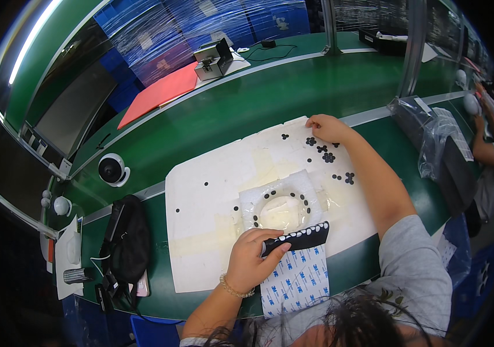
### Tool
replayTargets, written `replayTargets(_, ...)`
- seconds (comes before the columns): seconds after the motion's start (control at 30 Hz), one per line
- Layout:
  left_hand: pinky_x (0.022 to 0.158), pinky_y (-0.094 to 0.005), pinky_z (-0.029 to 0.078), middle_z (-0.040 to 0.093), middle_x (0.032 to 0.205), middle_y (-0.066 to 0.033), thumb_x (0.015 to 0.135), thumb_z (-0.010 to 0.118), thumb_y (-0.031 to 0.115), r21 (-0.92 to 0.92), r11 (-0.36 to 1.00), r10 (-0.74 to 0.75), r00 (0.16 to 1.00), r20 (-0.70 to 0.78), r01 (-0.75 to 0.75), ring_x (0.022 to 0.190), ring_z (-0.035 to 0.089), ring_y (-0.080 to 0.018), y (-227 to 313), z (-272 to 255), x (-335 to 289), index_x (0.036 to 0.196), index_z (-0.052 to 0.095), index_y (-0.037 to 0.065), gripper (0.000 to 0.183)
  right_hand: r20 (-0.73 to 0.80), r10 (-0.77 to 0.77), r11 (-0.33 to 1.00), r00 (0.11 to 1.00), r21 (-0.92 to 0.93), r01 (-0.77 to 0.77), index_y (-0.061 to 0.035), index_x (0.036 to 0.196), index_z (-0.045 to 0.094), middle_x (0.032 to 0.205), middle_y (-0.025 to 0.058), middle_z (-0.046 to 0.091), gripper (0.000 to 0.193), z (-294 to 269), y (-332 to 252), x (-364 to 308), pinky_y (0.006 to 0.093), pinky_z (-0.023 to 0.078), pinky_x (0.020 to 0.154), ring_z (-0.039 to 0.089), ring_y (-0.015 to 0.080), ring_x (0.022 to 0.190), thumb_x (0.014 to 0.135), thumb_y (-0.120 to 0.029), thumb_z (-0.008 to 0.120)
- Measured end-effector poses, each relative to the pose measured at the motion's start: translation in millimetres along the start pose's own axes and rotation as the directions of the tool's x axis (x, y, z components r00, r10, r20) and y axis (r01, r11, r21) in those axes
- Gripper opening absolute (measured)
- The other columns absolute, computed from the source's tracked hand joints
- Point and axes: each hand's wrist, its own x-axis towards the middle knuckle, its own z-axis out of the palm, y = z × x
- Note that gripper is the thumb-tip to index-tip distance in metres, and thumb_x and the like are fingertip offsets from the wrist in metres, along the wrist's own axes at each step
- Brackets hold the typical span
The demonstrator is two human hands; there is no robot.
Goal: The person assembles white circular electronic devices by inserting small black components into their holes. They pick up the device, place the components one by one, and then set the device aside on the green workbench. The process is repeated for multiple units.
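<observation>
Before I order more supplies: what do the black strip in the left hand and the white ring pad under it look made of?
The black strip looks like thin matte rubber or foam sheet with round cutouts along one edge. The white ring pad looks like soft foam: dull, slightly fuzzy surface. Both are guesses from their looks.

Workbench point(247, 110): deep green top with a pale grey strip along its length.
Work board point(206, 231): white, patched with yellowish clear tape.
Foam ring point(281, 208): white, dotted around with small black pads.
Loose pads point(328, 156): black, some in flower-like clusters.
Strip point(302, 237) under left hand point(252, 257): black, edged with white scallops.
Backing sheet point(296, 283): white with repeating blue print.
Folder point(160, 92): red.
Bag point(125, 237): black.
Crates point(200, 29): blue, wrapped in clear film.
</observation>
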Motion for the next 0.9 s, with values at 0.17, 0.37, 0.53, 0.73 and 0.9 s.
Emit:
replayTargets(0.17, 0.073, -0.0323, 0.045, 0.065, 0.086, -0.0108, 0.074, 0.069, 0.018, 0.002, 1.000, -0.008, 1.000, 0.001, 0.008, 0.079, 0.059, -0.0253, 1.2, -0.4, 0.2, 0.085, 0.064, -0.001, 0.022, -0.001, -0.005, 1.000, 1.000, -0.007, 0.005, -0.0068, 0.100, 0.061, 0.087, 0.0075, 0.061, 0.028, -0.1, -0.3, -0.2, 0.0309, 0.046, 0.071, 0.058, 0.0214, 0.079, 0.075, -0.008, 0.049)
replayTargets(0.37, 0.073, -0.0322, 0.045, 0.065, 0.086, -0.0106, 0.075, 0.068, 0.018, -0.004, 1.000, -0.011, 1.000, 0.001, 0.011, 0.079, 0.060, -0.0252, 1.1, -0.4, 0.4, 0.085, 0.065, 0.000, 0.021, 0.006, -0.026, 0.999, 1.000, -0.046, 0.027, -0.0069, 0.100, 0.061, 0.092, 0.0082, 0.061, 0.027, -1.9, -3.2, -1.4, 0.0318, 0.046, 0.074, 0.058, 0.0230, 0.084, 0.075, -0.009, 0.049)
replayTargets(0.53, 0.074, -0.0321, 0.045, 0.065, 0.086, -0.0105, 0.075, 0.069, 0.018, 0.004, 1.000, -0.011, 1.000, 0.004, 0.011, 0.080, 0.060, -0.0251, 1.4, -0.5, 0.4, 0.085, 0.065, 0.000, 0.022, 0.005, -0.023, 0.999, 1.000, -0.037, 0.023, -0.0075, 0.100, 0.061, 0.091, 0.0081, 0.061, 0.027, -1.3, -1.6, -0.4, 0.0319, 0.046, 0.074, 0.058, 0.0230, 0.084, 0.075, -0.009, 0.049)
replayTargets(0.73, 0.074, -0.0321, 0.046, 0.065, 0.087, -0.0104, 0.075, 0.069, 0.018, 0.007, 1.000, -0.011, 1.000, 0.002, 0.011, 0.080, 0.060, -0.0250, 1.1, -0.3, 0.3, 0.085, 0.065, 0.000, 0.022, 0.019, 0.014, 1.000, 1.000, -0.015, -0.014, -0.0077, 0.099, 0.061, 0.089, 0.0076, 0.061, 0.027, -0.8, -1.4, 1.2, 0.0316, 0.046, 0.073, 0.058, 0.0222, 0.082, 0.075, -0.008, 0.049)
replayTargets(0.9, 0.074, -0.0322, 0.045, 0.065, 0.087, -0.0104, 0.074, 0.069, 0.018, 0.001, 1.000, -0.010, 1.000, -0.002, 0.010, 0.080, 0.060, -0.0252, 0.8, -0.3, 0.4, 0.084, 0.064, -0.001, 0.021, 0.021, 0.030, 0.999, 0.999, -0.030, -0.030, -0.0080, 0.099, 0.062, 0.089, 0.0076, 0.061, 0.027, -2.3, -7.1, 0.3, 0.0314, 0.046, 0.073, 0.058, 0.0218, 0.083, 0.075, -0.008, 0.049)
